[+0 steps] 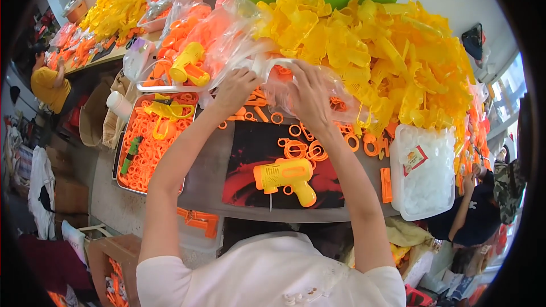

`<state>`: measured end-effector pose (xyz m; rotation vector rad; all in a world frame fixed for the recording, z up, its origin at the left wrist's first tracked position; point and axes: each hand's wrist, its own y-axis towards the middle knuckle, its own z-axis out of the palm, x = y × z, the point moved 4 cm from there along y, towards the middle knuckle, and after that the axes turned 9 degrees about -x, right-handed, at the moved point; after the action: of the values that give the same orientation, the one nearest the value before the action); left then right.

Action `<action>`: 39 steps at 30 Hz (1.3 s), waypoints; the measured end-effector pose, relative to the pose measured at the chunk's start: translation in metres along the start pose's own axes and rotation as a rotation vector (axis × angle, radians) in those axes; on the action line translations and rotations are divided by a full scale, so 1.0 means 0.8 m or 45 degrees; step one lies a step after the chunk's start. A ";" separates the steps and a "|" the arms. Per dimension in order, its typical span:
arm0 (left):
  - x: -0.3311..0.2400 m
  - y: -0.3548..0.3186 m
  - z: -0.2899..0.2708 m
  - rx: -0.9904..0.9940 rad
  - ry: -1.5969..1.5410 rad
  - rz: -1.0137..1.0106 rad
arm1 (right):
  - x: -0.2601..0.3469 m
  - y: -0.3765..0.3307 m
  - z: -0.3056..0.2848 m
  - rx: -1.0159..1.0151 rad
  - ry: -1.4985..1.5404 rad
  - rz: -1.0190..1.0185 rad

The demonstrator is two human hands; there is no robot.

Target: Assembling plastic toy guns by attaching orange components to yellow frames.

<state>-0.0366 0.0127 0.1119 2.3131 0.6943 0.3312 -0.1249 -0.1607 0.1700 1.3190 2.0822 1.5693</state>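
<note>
Both my hands are at a clear plastic bag (273, 71) at the far side of the work table, its mouth spread between them. My left hand (234, 90) pinches the bag's left edge. My right hand (310, 94) grips its right edge, the fingertips partly lost in the film. Orange pieces show through the plastic. Nearer to me, a yellow toy bubble gun (284, 179) with orange ends lies on a black and red mat (242, 162). Several orange rings (296, 149) lie loose just beyond it, below my right hand.
A tray of small orange parts (151, 162) is at the left, holding green-handled cutters (131, 153). Heaped yellow shells (364, 57) fill the back. A white tub (424, 179) stands at the right. Co-workers sit at far left (51, 85) and right (472, 210).
</note>
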 end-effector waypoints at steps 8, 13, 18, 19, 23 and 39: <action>0.028 0.021 -0.014 -0.262 -0.133 -0.300 | -0.053 -0.044 0.112 0.619 -0.663 -0.286; 0.062 0.066 -0.022 -0.403 0.461 -0.176 | -0.046 -0.041 0.109 0.549 -0.565 -0.321; 0.130 0.077 -0.029 -0.098 -0.286 -0.756 | -0.035 -0.007 0.102 0.801 -0.500 -0.108; 0.136 0.076 -0.031 -0.117 -0.270 -0.717 | -0.031 -0.002 0.111 0.803 -0.489 -0.113; 0.149 0.081 -0.008 0.021 -0.451 -0.682 | -0.034 0.045 0.136 0.113 -0.126 0.057; 0.163 0.070 0.010 0.121 -0.749 -0.760 | -0.040 0.052 0.193 0.019 -0.361 -0.477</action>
<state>0.0961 0.0472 0.1498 2.0044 1.0423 -0.6368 0.0131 -0.0820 0.1326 1.0091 2.0172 1.1419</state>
